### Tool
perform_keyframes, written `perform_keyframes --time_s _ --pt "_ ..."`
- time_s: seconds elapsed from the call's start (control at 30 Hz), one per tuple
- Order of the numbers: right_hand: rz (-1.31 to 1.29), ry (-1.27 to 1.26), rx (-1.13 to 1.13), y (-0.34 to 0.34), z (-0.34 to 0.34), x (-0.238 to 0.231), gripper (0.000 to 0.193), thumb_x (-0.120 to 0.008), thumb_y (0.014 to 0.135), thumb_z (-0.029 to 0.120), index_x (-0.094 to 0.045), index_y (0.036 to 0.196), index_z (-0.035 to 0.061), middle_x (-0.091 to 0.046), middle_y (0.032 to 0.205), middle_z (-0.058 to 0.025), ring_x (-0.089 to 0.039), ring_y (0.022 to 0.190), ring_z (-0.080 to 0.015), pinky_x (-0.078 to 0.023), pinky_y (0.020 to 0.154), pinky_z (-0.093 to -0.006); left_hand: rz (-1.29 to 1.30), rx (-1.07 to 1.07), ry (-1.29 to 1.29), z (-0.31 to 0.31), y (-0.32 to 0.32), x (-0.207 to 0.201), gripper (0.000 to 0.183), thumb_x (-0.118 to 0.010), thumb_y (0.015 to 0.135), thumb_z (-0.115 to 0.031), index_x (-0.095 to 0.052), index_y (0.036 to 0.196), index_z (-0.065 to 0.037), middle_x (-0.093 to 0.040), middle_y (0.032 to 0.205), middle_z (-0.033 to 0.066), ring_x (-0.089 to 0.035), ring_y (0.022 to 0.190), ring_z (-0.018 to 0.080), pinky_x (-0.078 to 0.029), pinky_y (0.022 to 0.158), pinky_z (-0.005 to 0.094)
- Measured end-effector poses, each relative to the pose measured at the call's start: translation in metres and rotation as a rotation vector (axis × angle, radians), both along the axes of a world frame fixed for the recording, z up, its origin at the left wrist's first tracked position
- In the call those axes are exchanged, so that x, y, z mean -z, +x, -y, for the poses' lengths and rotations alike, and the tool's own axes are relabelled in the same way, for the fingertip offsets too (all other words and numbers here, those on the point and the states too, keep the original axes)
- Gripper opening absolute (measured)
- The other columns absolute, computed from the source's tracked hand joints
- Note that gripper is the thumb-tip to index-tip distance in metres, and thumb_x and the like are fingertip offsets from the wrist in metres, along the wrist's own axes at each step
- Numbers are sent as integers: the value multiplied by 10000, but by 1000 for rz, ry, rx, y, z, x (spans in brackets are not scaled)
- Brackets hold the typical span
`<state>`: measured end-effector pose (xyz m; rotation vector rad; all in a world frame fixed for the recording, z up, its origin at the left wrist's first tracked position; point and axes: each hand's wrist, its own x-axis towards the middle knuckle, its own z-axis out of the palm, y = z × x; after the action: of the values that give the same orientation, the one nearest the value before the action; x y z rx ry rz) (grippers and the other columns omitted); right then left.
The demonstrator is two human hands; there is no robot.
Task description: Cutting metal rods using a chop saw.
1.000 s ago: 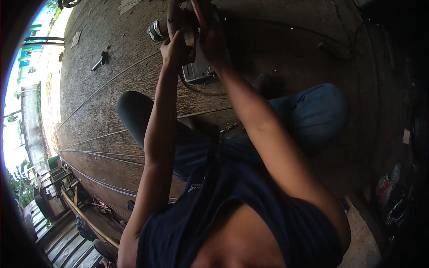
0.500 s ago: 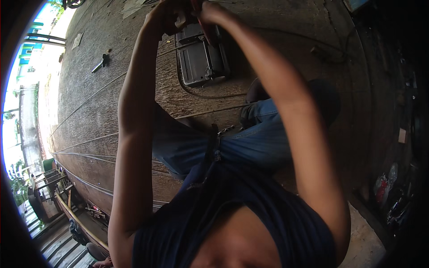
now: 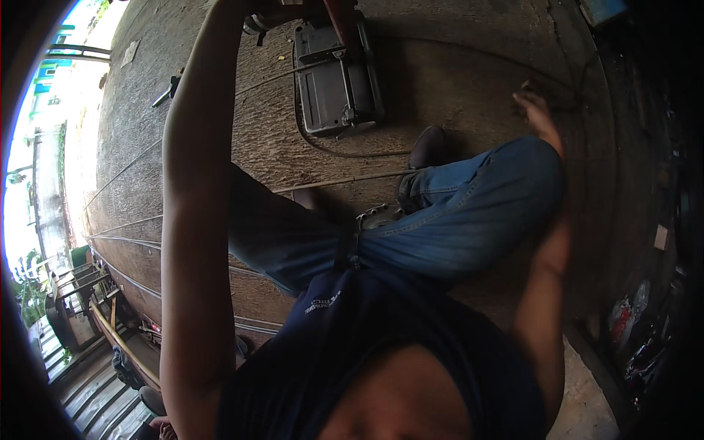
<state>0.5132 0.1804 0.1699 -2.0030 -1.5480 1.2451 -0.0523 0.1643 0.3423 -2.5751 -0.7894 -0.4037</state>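
Rough brown floor (image 3: 257,143) spreads before me, and on it the machine (image 3: 319,95) stands at twelve o'clock, its base long from just before twelve to just before six. From my right hand (image 3: 541,116), out at one o'clock beyond the knee (image 3: 528,169), it lies well apart toward nine. My left arm (image 3: 194,183) is nearer to it, but the left hand is past the top edge, so I cannot tell its grip. My right fingers look loosely bent, just beside a small dark thing (image 3: 528,85); whether they touch or hold it, I cannot tell.
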Motion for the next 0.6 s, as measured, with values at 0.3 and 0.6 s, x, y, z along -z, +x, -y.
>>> perform_keyframes --time_s 0.3,0.6 --pt "91 444 4 10 64 -114 534 -580 889 472 -628 1125 -4 -648 1031 -189 -619 1009 -271 -446 924 -344 39 5 -74 -3 -4 15 521 -815 631 -347 -631 1033 -72 -641 1023 134 -628 916 280 -523 789 365" --pt "-694 -108 -432 -184 185 -66 325 -593 917 320 -655 893 1 -662 723 -77 -641 646 -150 -514 644 -285 1143 -567 -771 19 6 42 406 -732 731 -317 -656 1063 -97 -646 1037 169 -626 941 303 -511 839 385"
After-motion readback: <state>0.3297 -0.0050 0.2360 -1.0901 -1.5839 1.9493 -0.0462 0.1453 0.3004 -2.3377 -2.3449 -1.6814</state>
